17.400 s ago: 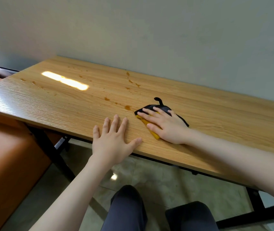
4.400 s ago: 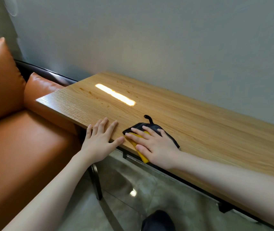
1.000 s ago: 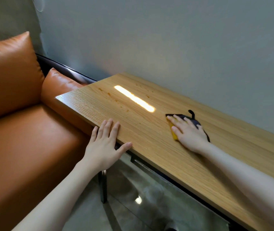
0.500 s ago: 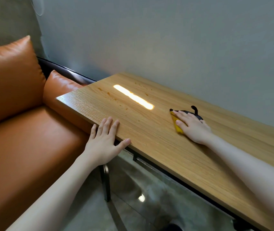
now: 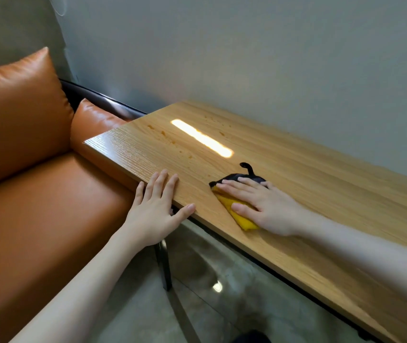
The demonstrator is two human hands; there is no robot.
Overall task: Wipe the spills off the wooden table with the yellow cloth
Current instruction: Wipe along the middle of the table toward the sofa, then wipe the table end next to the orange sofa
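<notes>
where spills [image 5: 164, 133] dot table [image 5: 321, 194], sofa [image 5: 36, 181] beside

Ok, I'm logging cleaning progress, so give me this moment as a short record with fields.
table: wooden, against the wall, sofa at its left end
cloth: yellow and black, flat on table
right hand: pressed flat on cloth
left hand: flat on the table's near edge
spills: small brown spots at the left end, beyond the cloth

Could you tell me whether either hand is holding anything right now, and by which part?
Neither hand grips anything. The right hand presses flat on the middle of the yellow cloth; the left hand rests open on the table edge.
</notes>
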